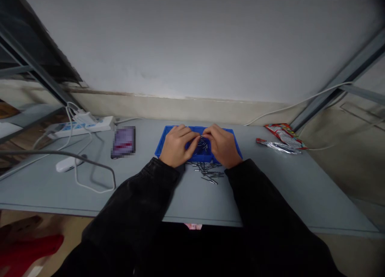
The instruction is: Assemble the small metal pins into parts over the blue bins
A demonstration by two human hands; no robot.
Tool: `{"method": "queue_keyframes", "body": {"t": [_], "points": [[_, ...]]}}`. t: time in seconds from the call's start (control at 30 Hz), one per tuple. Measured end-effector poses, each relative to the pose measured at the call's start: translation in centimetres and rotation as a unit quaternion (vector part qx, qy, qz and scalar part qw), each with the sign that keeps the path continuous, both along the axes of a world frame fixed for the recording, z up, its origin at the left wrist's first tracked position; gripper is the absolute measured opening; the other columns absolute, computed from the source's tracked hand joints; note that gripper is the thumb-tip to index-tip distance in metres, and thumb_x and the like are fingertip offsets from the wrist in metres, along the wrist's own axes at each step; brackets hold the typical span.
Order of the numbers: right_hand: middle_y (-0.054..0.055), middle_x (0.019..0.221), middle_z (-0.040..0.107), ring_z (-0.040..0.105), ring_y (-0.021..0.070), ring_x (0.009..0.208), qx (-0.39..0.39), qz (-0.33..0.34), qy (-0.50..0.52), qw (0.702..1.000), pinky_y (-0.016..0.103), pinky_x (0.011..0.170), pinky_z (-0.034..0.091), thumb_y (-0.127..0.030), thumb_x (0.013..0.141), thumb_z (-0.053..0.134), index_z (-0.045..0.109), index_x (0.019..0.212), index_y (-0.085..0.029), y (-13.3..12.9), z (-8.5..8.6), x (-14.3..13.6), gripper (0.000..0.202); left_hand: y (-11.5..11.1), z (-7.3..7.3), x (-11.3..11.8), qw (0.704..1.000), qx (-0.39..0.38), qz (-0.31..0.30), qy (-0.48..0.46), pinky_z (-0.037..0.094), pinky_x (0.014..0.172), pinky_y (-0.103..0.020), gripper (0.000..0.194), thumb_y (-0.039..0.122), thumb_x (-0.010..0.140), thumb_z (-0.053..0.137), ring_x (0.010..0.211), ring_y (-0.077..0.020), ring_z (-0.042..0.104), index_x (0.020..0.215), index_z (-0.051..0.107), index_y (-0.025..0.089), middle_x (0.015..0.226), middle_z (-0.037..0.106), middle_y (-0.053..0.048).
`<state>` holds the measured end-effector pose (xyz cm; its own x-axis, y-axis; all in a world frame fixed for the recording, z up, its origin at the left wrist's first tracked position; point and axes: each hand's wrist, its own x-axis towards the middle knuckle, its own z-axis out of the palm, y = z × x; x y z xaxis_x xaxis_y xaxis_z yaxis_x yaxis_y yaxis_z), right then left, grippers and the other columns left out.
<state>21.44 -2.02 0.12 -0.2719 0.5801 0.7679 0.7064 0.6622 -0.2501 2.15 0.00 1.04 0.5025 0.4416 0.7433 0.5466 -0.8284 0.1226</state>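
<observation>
My left hand (179, 145) and my right hand (223, 145) meet over a blue plastic tray (238, 143) with compartments. Thumb and fingers are pinched on both hands, the fingertips almost touching above the middle compartment. A tiny glint shows between them, too small to name. Several small dark metal pieces (205, 145) lie in that compartment, below my fingertips. In front of the tray is a loose heap of thin metal rods (207, 172), spread on the table near my right wrist. My hands hide much of the tray's side compartments.
On the grey table (195, 206) a white power strip (84, 126) with trailing cables stands at the left. Nearby are a white rounded device (68, 163) and a blurred purple item (123, 141). Red and silver wrappers (284, 137) lie at the right. A wall rises behind.
</observation>
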Motion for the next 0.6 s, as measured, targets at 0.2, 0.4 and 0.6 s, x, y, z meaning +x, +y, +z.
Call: {"method": "queue_keyframes", "body": {"t": [0.2,0.4,0.6], "points": [[0.003,0.088,0.066,0.061,0.0156,0.082,0.002,-0.018,-0.012,1.0,0.029,0.076,0.045,-0.028,0.106,0.042,0.06,0.092,-0.02,0.1,0.1,0.1,0.024,0.6,0.2,-0.7,1.0,-0.004,-0.005,0.004,0.041,0.077,-0.034,0.022,0.032,0.1,0.058,0.081,-0.0182,0.055,0.095,0.074,0.018,0.087,0.07,-0.004],[0.004,0.087,0.066,0.059,0.0173,0.081,-0.01,-0.071,-0.038,0.997,0.031,0.077,0.041,-0.029,0.106,0.04,0.062,0.089,-0.019,0.3,0.2,0.1,0.029,1.2,0.5,-1.6,1.0,0.006,0.007,-0.024,0.046,0.077,-0.034,0.021,0.033,0.098,0.062,0.081,-0.0187,0.057,0.093,0.075,0.018,0.082,0.069,-0.005],[0.006,0.099,0.072,0.061,0.0207,0.094,-0.022,-0.089,-0.039,0.995,0.035,0.084,0.04,-0.026,0.105,0.043,0.068,0.098,-0.02,0.6,0.0,0.6,0.027,-0.5,0.7,-2.8,0.998,0.01,0.007,-0.062,0.051,0.071,-0.029,0.016,0.027,0.096,0.064,0.072,-0.0143,0.063,0.094,0.076,0.017,0.083,0.073,-0.004]]}}
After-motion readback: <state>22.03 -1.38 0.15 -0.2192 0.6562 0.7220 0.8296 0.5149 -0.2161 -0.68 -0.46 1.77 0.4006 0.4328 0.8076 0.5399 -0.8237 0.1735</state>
